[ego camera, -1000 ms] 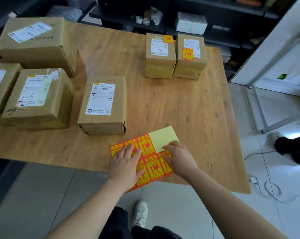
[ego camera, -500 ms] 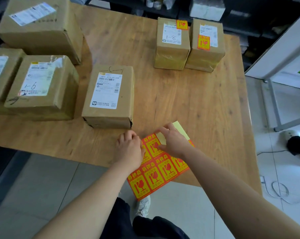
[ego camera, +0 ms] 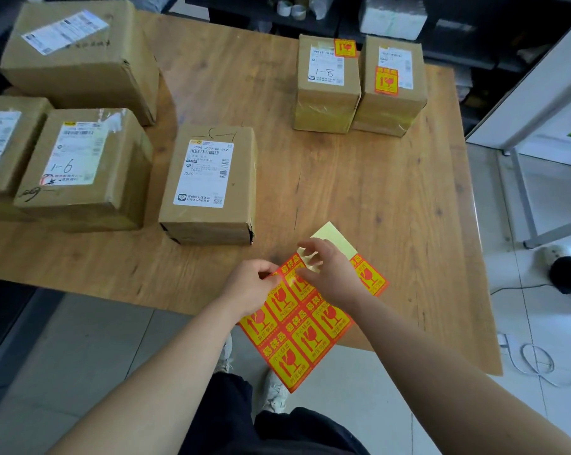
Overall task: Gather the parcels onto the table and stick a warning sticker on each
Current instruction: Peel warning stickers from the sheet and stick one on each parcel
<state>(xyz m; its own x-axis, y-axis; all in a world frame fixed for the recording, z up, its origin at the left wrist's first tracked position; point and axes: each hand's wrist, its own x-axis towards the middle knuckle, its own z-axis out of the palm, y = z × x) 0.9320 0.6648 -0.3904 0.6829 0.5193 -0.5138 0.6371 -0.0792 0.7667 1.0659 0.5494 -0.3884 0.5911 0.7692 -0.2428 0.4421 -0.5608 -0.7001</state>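
Soft, even indoor light across the wooden table (ego camera: 376,198), brighter toward the right, where the white floor (ego camera: 540,323) nearly washes out. Dark shelving (ego camera: 458,24) at the top sinks into shadow. Parcels cast short, faint shadows. Wide-angle bend at the edges; the right hand (ego camera: 330,274) shows slight motion blur.
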